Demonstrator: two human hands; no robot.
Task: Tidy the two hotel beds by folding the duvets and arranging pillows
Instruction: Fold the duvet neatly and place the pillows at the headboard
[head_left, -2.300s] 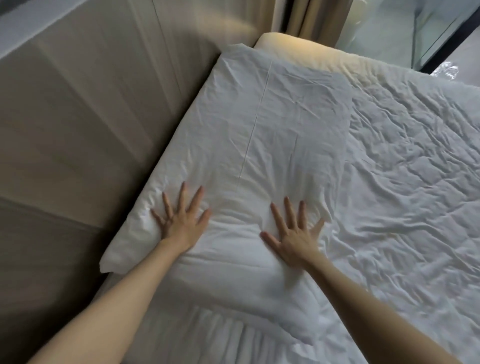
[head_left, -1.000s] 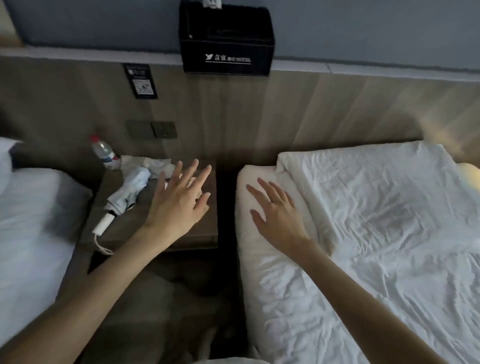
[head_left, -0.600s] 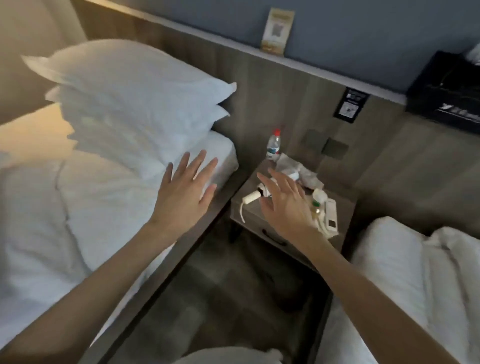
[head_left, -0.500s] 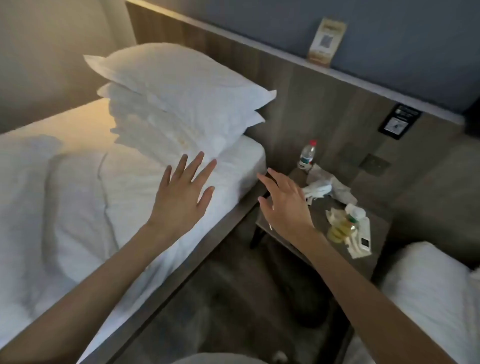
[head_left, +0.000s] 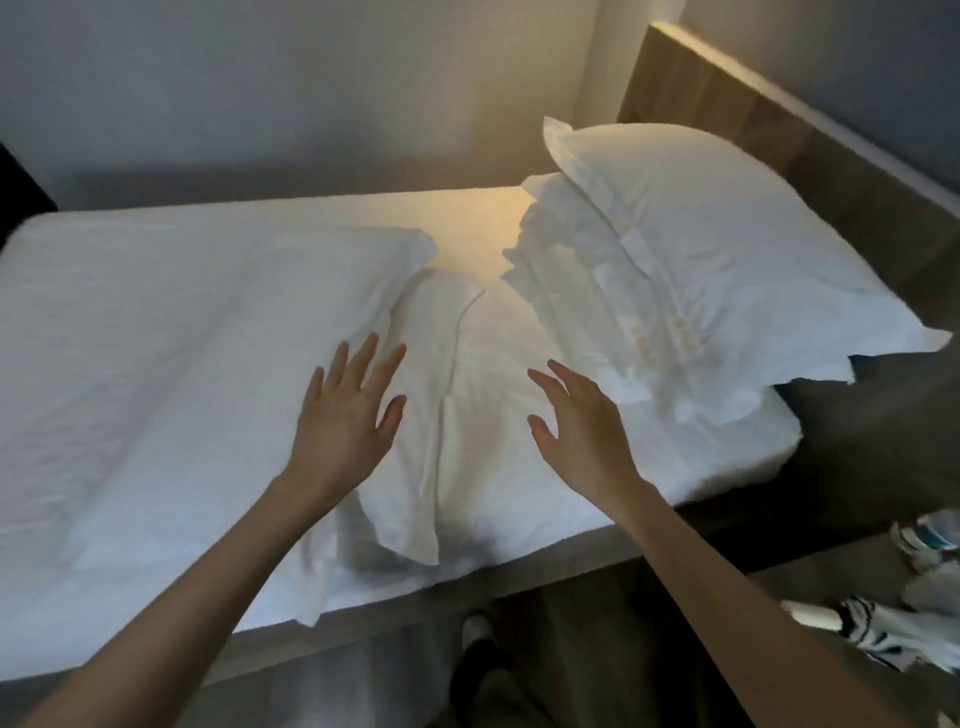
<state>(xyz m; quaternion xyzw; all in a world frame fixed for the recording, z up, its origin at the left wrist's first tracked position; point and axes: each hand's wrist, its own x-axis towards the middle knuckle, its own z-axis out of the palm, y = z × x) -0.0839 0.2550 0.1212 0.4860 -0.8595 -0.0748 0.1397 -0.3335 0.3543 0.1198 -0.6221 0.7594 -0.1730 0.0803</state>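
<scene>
GRIP: left hand and right hand released, fingers spread, empty | ADVISED: press both palms evenly on duvet at 10 o'clock; avoid stacked pillows at 2 o'clock

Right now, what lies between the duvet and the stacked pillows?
Head view: a bare strip of sheet, lit yellow, between the duvet and the stacked pillows; nearer the person, creased white fabric fills the gap.

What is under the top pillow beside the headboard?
Another white pillow, resting on the bed sheet. Only part of it shows; the top pillow covers the rest.
</scene>
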